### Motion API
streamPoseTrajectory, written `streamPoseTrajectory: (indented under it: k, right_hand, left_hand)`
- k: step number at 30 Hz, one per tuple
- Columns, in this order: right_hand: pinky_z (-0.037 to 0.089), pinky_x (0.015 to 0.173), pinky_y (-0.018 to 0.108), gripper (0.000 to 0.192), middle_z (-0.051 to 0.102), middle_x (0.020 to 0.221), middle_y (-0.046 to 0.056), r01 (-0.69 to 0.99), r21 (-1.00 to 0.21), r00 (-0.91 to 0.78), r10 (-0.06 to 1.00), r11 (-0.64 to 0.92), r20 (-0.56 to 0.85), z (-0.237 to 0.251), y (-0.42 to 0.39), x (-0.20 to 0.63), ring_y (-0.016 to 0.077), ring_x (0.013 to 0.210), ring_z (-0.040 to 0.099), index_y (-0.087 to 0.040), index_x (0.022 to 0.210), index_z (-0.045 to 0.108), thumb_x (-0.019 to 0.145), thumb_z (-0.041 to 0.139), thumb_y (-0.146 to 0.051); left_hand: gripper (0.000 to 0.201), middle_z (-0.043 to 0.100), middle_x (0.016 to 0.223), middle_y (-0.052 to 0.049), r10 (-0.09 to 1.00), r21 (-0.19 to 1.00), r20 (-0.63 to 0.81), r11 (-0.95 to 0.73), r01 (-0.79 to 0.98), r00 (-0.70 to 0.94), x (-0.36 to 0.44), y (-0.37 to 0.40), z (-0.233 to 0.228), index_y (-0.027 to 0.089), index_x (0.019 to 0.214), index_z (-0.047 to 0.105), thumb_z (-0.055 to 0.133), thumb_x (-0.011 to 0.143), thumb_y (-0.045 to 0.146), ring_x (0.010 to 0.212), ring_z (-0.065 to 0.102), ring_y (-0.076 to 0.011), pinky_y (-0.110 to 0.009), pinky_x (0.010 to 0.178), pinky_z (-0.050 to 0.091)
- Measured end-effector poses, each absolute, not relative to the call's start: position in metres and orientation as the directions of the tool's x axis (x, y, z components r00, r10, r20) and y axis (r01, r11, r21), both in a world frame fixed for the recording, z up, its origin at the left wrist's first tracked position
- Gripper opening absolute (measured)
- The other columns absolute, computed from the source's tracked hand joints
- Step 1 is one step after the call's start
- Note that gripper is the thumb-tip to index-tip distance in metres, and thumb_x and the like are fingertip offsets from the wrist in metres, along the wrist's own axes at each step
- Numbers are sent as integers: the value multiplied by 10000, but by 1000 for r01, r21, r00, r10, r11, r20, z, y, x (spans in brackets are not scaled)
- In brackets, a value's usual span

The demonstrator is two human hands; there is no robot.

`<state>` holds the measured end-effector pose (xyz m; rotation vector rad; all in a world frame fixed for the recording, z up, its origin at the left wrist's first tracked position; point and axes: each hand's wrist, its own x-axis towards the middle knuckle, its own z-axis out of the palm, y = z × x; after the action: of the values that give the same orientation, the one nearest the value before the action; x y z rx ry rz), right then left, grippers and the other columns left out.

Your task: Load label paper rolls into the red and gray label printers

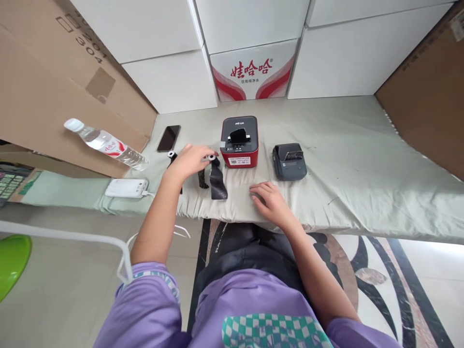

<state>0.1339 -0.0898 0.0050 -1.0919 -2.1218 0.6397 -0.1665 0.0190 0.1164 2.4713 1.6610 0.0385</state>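
My left hand (pixel 190 160) reaches over a black ribbon roll (pixel 216 178) with white spool ends, its fingers on the spool next to a red and grey label printer (pixel 239 142). A second black spool piece (pixel 171 155) lies just left of that hand. My right hand (pixel 268 199) rests flat on the cloth-covered table (pixel 362 159), fingers spread, holding nothing. A small dark grey printer (pixel 289 162) stands beyond my right hand, to the right of the red one.
A black phone (pixel 168 138), a plastic water bottle (pixel 105 144) and a white power bank (pixel 126 188) with a cable lie at the left. White cartons (pixel 250 72) and brown cardboard (pixel 50 82) wall the back and sides. A green stool (pixel 12 258) is at lower left.
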Motion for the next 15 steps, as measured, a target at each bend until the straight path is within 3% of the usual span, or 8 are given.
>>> streamPoseTrajectory:
  k: [5,10,12,15]
  right_hand:
    - [481,1019,506,218,755,1236,103,516,-663,-439,832,542,339,4,-89,134,302,1177,612,-200,1176,697,1020,546,-220]
    - [484,1018,500,217,756,1231,102,516,-669,-431,837,535,337,4,-89,134,299,1176,611,-209,1176,699,1022,547,-224]
    - [483,1018,499,217,756,1232,101,518,-670,-431,839,532,332,4,-90,134,299,1176,611,-206,1176,698,1021,547,-219]
    - [480,1016,496,222,752,1246,100,523,-668,-433,840,529,326,5,-91,134,300,1191,607,-214,1181,699,1024,542,-220]
  left_hand:
    - [449,769,1317,-89,963,75,77,-265,961,260,-182,42,116,297,1271,784,571,890,191,1287,652,-353,-501,1131,375]
    - [494,779,1303,-89,978,27,-23,-206,978,207,-190,61,108,300,1270,790,578,842,176,1293,624,-368,-524,1132,393]
    - [550,735,1398,-84,980,42,-29,-193,980,195,-187,57,111,300,1351,750,577,841,188,1329,577,-381,-544,1138,377]
    - [595,618,1562,-35,968,140,123,-237,961,221,-174,40,119,319,1470,660,548,894,223,1405,491,-365,-549,1166,331]
